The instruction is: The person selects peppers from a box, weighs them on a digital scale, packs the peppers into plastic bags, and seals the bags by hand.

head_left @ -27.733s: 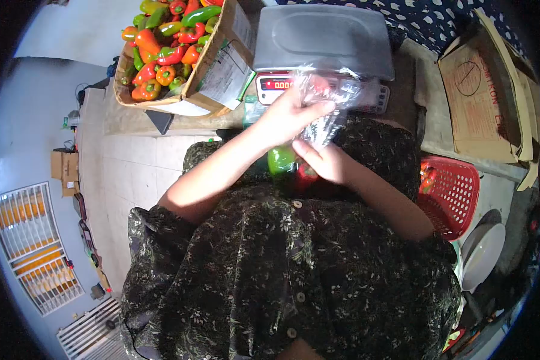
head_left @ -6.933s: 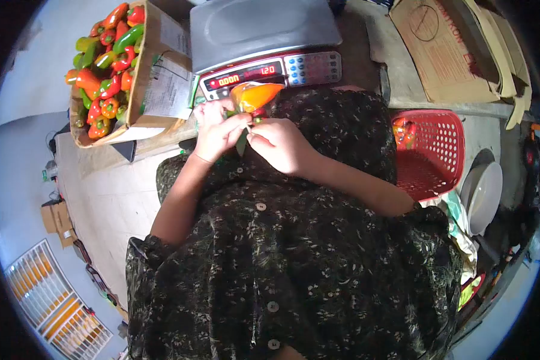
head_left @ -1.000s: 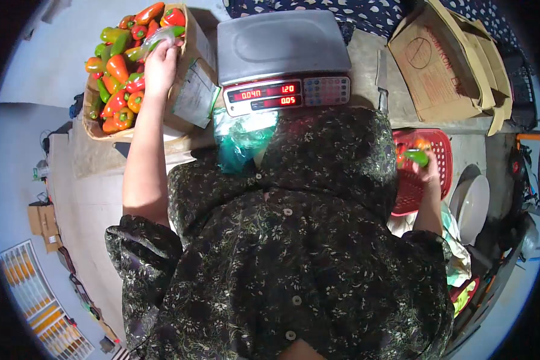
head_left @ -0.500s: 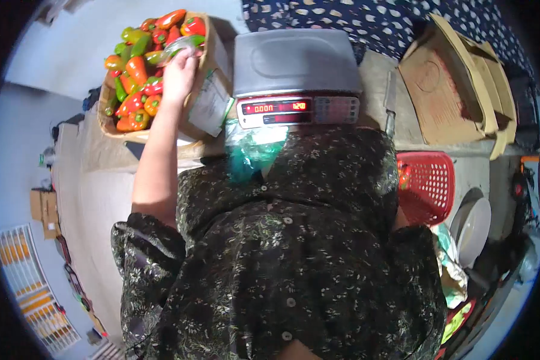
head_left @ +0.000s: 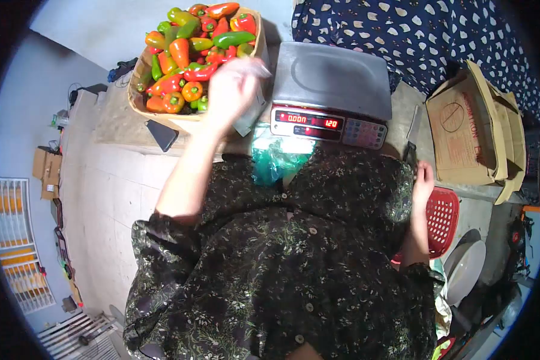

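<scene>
My left hand (head_left: 234, 87) is raised between the pepper box and the scale, its fingers pinched together, blurred; a pale, clear bit shows at the fingertips, too smeared to name. Beside the lap, at the right, my right hand (head_left: 423, 183) is closed with its fingers curled, and nothing shows in it. It is just below the black handle of a knife (head_left: 414, 124). Red, orange and green peppers (head_left: 179, 53) fill the cardboard box (head_left: 135, 99). The grey-topped scale (head_left: 336, 78) has a lit red display. Green and clear plastic bags (head_left: 276, 162) lie on the lap.
An open cardboard box (head_left: 462, 132) stands at the right. Below it are a red perforated basket (head_left: 441, 222) and a white bowl (head_left: 467, 270). A dark flat object (head_left: 161, 135) lies by the pepper box. Dark patterned cloth (head_left: 396, 36) hangs behind the scale.
My left hand has moved off the peppers towards the scale. My right hand, earlier at the basket with a green pepper, has come up near the knife without it. The scale's weight reading dropped to zero.
</scene>
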The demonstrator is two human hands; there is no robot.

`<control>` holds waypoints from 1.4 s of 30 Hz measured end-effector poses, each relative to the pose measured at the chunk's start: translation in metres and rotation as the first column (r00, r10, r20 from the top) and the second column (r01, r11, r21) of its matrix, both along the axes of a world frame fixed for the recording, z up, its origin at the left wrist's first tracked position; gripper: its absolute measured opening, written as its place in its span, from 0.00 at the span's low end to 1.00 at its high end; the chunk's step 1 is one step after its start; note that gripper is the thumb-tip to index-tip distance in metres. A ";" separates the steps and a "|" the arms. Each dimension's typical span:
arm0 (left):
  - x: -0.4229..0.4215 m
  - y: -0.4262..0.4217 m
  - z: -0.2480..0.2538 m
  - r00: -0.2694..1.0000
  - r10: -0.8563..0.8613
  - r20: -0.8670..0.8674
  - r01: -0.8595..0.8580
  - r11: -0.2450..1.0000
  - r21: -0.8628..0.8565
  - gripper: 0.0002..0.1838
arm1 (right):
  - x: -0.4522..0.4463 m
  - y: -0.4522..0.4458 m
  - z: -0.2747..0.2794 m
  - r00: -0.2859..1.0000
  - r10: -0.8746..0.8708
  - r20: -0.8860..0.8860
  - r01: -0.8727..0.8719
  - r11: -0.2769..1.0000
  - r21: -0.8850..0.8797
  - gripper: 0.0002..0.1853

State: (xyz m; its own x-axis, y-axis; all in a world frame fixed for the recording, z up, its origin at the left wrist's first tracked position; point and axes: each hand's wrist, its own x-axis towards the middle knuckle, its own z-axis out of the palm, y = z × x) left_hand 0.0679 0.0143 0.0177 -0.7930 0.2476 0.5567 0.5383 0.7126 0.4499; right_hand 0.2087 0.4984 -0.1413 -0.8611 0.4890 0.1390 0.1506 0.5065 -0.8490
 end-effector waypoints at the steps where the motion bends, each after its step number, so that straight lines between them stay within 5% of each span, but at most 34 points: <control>1: 0.022 0.016 -0.002 0.995 -0.075 0.063 0.070 0.993 0.091 0.11 | -0.009 -0.029 0.035 0.991 0.127 -0.026 -0.128 0.991 -0.040 0.16; 2: 0.040 0.030 -0.009 0.983 -0.159 0.097 0.160 0.987 -0.005 0.11 | -0.018 -0.054 0.050 0.967 0.243 -0.076 -0.252 0.878 -0.406 0.17; 3: 0.056 0.043 -0.018 0.961 -0.239 0.137 0.253 0.963 -0.094 0.11 | -0.020 -0.081 0.066 0.932 0.323 -0.163 -0.339 0.623 -0.704 0.19; 4: 0.072 0.056 -0.039 0.928 -0.304 0.216 0.331 0.938 -0.105 0.10 | -0.015 -0.117 0.106 0.807 0.566 0.169 -0.531 0.820 -0.212 0.23; 6: 0.108 0.077 -0.051 0.819 -0.317 0.477 0.417 0.902 -0.116 0.10 | -0.002 -0.183 0.139 0.550 0.774 0.313 -0.722 0.629 -0.287 0.25; 8: 0.126 0.083 -0.045 0.642 -0.248 0.726 0.458 0.883 -0.103 0.10 | 0.015 -0.216 0.132 0.430 0.900 0.074 -0.861 0.433 -0.266 0.21; 9: 0.128 0.082 -0.046 0.554 -0.236 0.798 0.488 0.869 -0.082 0.11 | 0.013 -0.215 0.130 0.425 0.900 0.096 -0.855 0.434 -0.285 0.19; 11: 0.132 0.073 -0.048 0.603 -0.254 0.757 0.505 0.855 -0.116 0.12 | 0.012 -0.209 0.129 0.427 0.893 0.141 -0.833 0.450 -0.323 0.16; 14: 0.131 0.058 -0.057 0.649 -0.391 0.653 0.552 0.832 -0.050 0.11 | -0.005 -0.141 0.154 0.752 0.658 0.042 -0.658 0.745 0.111 0.13; 16: 0.131 0.049 -0.061 0.659 -0.394 0.641 0.521 0.853 -0.011 0.11 | -0.028 -0.080 0.184 0.853 0.217 -0.475 -0.109 0.963 0.246 0.14; 17: 0.132 0.046 -0.064 0.669 -0.389 0.634 0.507 0.862 -0.005 0.11 | -0.042 -0.054 0.222 0.813 0.107 -0.573 0.155 0.908 0.390 0.16; 19: 0.132 0.046 -0.064 0.668 -0.387 0.635 0.509 0.861 -0.010 0.11 | -0.063 0.042 0.250 0.868 -0.158 -0.471 0.257 0.954 0.153 0.30; 20: 0.132 0.045 -0.065 0.671 -0.381 0.636 0.505 0.863 -0.016 0.11 | -0.073 0.110 0.232 0.842 -0.166 -0.514 0.139 0.986 -0.093 0.39; 21: 0.131 0.045 -0.065 0.671 -0.385 0.634 0.504 0.864 -0.009 0.11 | -0.073 0.152 0.225 0.895 -0.098 -0.436 -0.011 0.971 -0.241 0.36; 23: 0.131 0.045 -0.065 0.671 -0.389 0.631 0.496 0.868 0.007 0.11 | -0.061 0.117 0.217 0.912 -0.168 -0.373 0.082 0.968 -0.237 0.38; 26: 0.127 0.045 -0.060 0.689 -0.372 0.623 0.475 0.880 0.001 0.10 | -0.028 0.041 0.165 0.953 -0.037 -0.300 0.110 0.967 0.230 0.30; 28: 0.125 0.043 -0.051 0.681 -0.337 0.650 0.456 0.890 -0.016 0.10 | -0.008 0.035 0.086 0.984 0.102 -0.145 -0.085 0.989 0.121 0.18; 30: 0.125 0.039 -0.049 0.702 -0.326 0.633 0.433 0.901 -0.016 0.11 | 0.028 -0.020 0.042 0.957 0.099 0.273 -0.066 0.990 -0.127 0.14; 31: 0.124 0.035 -0.048 0.710 -0.304 0.635 0.417 0.908 -0.031 0.11 | 0.045 0.023 -0.047 0.940 0.081 0.330 0.215 0.610 -0.763 0.15; 38: 0.127 0.011 -0.061 0.702 -0.217 0.679 0.339 0.939 -0.050 0.10 | 0.118 0.034 -0.013 0.826 0.275 0.492 0.120 0.767 -0.630 0.17; 42: 0.124 0.000 -0.097 0.727 -0.006 0.686 0.311 0.894 -0.321 0.08 | 0.120 0.041 -0.018 0.782 0.290 0.552 0.079 0.832 -0.549 0.17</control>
